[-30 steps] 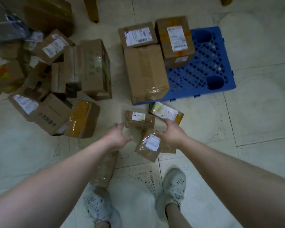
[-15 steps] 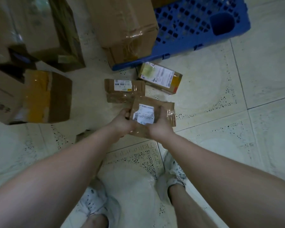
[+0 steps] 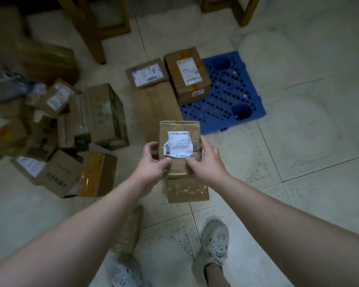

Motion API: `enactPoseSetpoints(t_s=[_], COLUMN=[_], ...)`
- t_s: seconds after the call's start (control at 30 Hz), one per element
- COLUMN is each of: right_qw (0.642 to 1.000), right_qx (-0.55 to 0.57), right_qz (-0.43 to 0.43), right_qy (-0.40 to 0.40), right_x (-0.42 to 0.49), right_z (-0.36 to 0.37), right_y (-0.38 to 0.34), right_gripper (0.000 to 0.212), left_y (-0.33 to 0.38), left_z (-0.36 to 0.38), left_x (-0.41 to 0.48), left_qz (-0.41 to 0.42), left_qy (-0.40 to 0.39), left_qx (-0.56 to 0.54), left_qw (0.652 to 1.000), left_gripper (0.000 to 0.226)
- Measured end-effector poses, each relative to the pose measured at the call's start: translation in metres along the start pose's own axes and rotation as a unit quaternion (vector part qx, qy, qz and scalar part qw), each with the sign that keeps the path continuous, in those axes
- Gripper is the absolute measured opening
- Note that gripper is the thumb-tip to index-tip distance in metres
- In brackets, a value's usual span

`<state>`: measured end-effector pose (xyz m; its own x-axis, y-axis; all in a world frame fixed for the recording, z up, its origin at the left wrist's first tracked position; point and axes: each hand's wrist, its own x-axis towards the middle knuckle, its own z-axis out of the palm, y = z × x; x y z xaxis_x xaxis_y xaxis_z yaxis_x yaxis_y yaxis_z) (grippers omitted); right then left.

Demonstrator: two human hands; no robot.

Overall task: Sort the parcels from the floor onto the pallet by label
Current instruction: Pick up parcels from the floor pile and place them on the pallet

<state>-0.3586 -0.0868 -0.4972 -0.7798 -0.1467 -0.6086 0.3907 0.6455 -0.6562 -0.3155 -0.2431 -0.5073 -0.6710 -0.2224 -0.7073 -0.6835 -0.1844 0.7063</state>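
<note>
I hold a small flat cardboard parcel (image 3: 179, 129) with a torn white label facing me, lifted in front of my body. My left hand (image 3: 153, 162) grips its left edge and my right hand (image 3: 205, 160) grips its right edge, thumbs on top. Beyond it lies the blue plastic pallet (image 3: 232, 96). On the pallet stand a labelled box with yellow tape (image 3: 187, 75), a flatter labelled box (image 3: 146, 73) and a long plain box (image 3: 155, 106). Another small taped parcel (image 3: 188, 191) lies on the floor below my hands.
A heap of several cardboard boxes (image 3: 60, 129) fills the floor on the left, one wrapped in yellow tape (image 3: 95, 175). A narrow parcel (image 3: 129, 230) lies by my left shoe. Wooden furniture legs (image 3: 91, 27) stand at the back. Tiled floor stretches to the right.
I have lifted the small parcel off the floor and raised it with both hands; my head has tilted up, bringing the whole pallet and box heap back into view.
</note>
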Motion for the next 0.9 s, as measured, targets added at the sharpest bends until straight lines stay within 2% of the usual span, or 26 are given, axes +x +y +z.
enactPoseSetpoints(t_s=[0.13,0.3,0.4,0.7,0.9], right_qw=[0.997,0.993,0.994,0.996,0.999], right_qx=[0.06,0.111,0.105,0.069,-0.025], right_qz=[0.007,0.004,0.005,0.063,0.041], right_qy=[-0.044,-0.044,-0.034,0.014,0.018], right_x=[-0.01,-0.011,-0.005,0.048,0.097], right_z=[-0.054,-0.119,-0.141,-0.14,-0.128], right_y=[-0.031,-0.047,-0.048,-0.05,-0.051], right_gripper=[0.091,0.087,0.082,0.066,0.07], left_y=[0.053,0.096,0.111,0.116,0.113], left_z=[0.031,0.072,0.092,0.093,0.083], left_x=[-0.022,-0.035,-0.03,0.023,0.075], left_qz=[0.03,0.045,0.04,0.049,0.087], left_qy=[-0.001,-0.006,-0.008,-0.012,-0.011], left_qx=[0.002,0.046,0.071,0.196,0.319], left_qw=[1.0,0.998,0.997,0.979,0.944], left_gripper=[0.053,0.057,0.058,0.067,0.075])
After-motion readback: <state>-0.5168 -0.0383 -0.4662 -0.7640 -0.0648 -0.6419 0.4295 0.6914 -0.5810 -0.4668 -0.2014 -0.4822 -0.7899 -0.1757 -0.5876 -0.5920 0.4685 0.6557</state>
